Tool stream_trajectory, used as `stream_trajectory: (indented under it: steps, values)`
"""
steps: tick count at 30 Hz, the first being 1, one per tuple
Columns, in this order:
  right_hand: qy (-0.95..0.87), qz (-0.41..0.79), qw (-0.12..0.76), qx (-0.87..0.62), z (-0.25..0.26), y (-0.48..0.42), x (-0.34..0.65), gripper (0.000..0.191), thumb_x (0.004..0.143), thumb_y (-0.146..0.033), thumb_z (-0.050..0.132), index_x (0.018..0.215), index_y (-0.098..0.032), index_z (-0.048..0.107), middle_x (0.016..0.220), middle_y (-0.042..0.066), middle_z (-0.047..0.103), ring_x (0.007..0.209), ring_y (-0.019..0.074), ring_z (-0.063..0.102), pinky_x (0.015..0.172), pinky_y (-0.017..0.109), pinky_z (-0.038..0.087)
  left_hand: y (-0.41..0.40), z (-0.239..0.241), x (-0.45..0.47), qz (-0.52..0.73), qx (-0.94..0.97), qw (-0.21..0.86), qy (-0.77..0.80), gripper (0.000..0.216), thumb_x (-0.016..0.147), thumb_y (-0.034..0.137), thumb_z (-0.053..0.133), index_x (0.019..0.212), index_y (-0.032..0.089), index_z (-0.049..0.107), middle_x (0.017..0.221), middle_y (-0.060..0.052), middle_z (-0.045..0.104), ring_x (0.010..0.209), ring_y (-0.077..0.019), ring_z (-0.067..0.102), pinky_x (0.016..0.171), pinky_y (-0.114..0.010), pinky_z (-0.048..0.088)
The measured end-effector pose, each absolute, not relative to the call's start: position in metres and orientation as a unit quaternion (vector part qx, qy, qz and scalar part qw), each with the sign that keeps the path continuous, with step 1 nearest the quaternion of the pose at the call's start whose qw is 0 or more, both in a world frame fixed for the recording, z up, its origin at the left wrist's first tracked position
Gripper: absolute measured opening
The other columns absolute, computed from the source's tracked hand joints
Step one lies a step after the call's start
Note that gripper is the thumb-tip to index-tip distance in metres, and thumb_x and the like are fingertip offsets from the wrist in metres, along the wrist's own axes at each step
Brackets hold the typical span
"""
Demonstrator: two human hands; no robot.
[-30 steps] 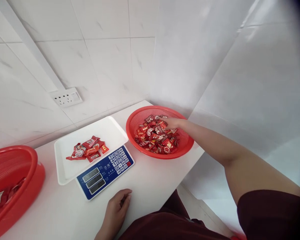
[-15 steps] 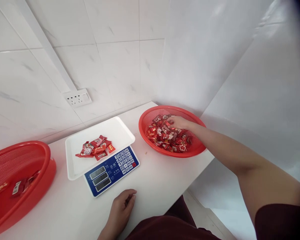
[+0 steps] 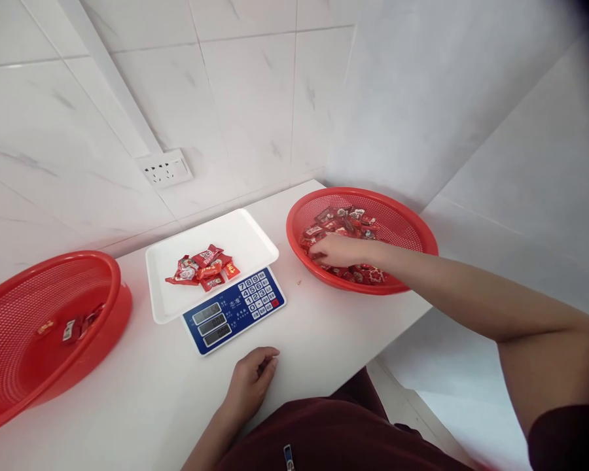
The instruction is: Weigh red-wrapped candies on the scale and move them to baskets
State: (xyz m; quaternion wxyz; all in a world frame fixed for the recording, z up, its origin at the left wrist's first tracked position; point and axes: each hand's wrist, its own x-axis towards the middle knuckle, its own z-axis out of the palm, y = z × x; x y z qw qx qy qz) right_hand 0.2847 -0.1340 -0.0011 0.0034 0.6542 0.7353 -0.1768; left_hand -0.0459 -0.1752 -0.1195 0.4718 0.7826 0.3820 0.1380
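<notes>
Inside the red mesh basket (image 3: 425, 243) at the right, my right hand (image 3: 336, 250) is down among small red-wrapped candies (image 3: 341, 226), near the basket's front-left side. Its fingers are curled downward, and whatever they grip is hidden. My left hand (image 3: 254, 376) rests on the white table with fingers loosely curled and nothing visible in them, just in front of a blue-panelled digital scale (image 3: 235, 311). On the scale's white tray (image 3: 245, 232) lies a small heap of red candy packets (image 3: 207, 267). The digits on the display are too blurred to read.
A second red basket (image 3: 120, 294) stands at the left with several packets (image 3: 83, 325) inside. Behind the table (image 3: 324, 340) rises a tiled wall with a power socket (image 3: 165, 170). A tiny crumb (image 3: 299, 282) lies between scale and right basket.
My right hand has moved within the right basket from the back of the candies toward its front-left side. The view has shifted slightly; my left hand stays on the table.
</notes>
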Motion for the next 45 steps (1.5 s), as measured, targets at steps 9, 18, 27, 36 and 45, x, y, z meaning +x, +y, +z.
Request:
stream_trajectory:
  steps: [9,18,27,36,45]
  values:
    - [0.741,0.007,-0.235,0.629,0.004,-0.183,0.225,0.030,0.092,-0.026,0.037,0.100,-0.018,0.066,0.094,0.008,0.068,0.086,0.0189,0.062,0.077,0.030,0.048,-0.176,-0.118,-0.047,0.142,0.774,0.490,0.374,0.027,0.086,0.035,0.047,0.098,0.020,0.065,0.089,-0.005,0.068,0.075,-0.0162,0.061,0.070,-0.027,0.051]
    - [0.716,-0.060,-0.071,0.692,-0.112,-0.177,0.186,0.048,0.081,0.000,0.035,0.124,-0.007,0.055,0.134,0.015,0.049,0.127,0.0237,0.043,0.103,0.036,0.040,-0.178,-0.120,-0.046,0.151,0.773,0.488,0.376,0.026,0.085,0.033,0.046,0.096,0.019,0.065,0.086,-0.005,0.068,0.075,-0.0161,0.062,0.069,-0.026,0.050]
    - [0.684,-0.042,-0.080,0.724,-0.124,-0.176,0.198,0.056,0.075,0.004,0.035,0.126,-0.008,0.053,0.133,0.017,0.049,0.127,0.0263,0.042,0.105,0.041,0.039,-0.178,-0.119,-0.046,0.152,0.779,0.481,0.373,0.026,0.086,0.033,0.045,0.096,0.019,0.065,0.084,-0.004,0.067,0.071,-0.0154,0.060,0.067,-0.026,0.049]
    - [0.654,-0.057,-0.213,0.724,-0.146,-0.184,0.212,0.040,0.083,-0.018,0.038,0.116,-0.012,0.061,0.125,0.017,0.057,0.118,0.0297,0.052,0.097,0.048,0.045,-0.185,-0.112,-0.045,0.162,0.783,0.469,0.375,0.024,0.082,0.025,0.049,0.095,0.019,0.068,0.087,-0.005,0.070,0.074,-0.0154,0.063,0.069,-0.025,0.051]
    - [0.657,-0.124,-0.369,0.646,-0.135,-0.200,0.184,0.025,0.084,-0.037,0.040,0.098,-0.032,0.061,0.102,0.004,0.069,0.093,0.0262,0.066,0.081,0.044,0.056,-0.136,-0.042,-0.132,0.446,0.691,0.073,0.564,0.026,0.088,0.032,0.042,0.090,0.017,0.064,0.088,-0.007,0.069,0.085,-0.0181,0.063,0.080,-0.032,0.050]
